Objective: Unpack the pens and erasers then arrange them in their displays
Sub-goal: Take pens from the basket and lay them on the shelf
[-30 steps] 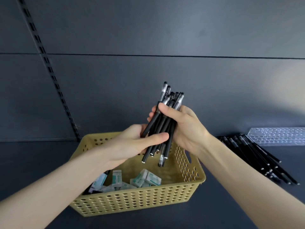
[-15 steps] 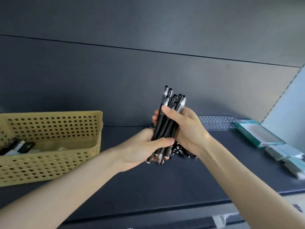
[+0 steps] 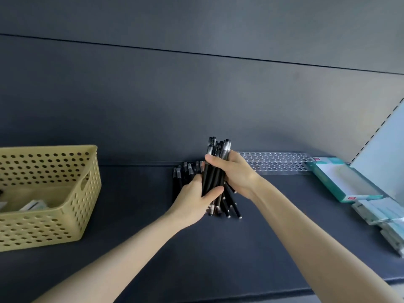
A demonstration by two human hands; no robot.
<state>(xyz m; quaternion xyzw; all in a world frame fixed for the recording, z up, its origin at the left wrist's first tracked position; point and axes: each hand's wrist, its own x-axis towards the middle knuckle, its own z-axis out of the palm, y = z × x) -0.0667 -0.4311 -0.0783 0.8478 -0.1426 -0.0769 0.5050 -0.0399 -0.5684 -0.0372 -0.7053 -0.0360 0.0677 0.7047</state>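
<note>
Just the head cam. Both hands are on one bundle of black pens (image 3: 213, 171), mid-frame. The left hand (image 3: 194, 197) has its fingers (image 3: 215, 191) wrapped round the lower half. The right hand (image 3: 236, 173) is curled round the upper half, thumb across the front. The bundle is held near upright, low over the shelf (image 3: 131, 215), I reckon to even up the ends before setting it down. Loose pens (image 3: 185, 171) lie right behind and under it. The clear holed display (image 3: 277, 162) sits just right of the hands, so the pile's probably staged for loading. The yellow basket (image 3: 83, 204), left edge, holds what look like eraser packs (image 3: 32, 205). A teal box (image 3: 328, 178) is far right.
</note>
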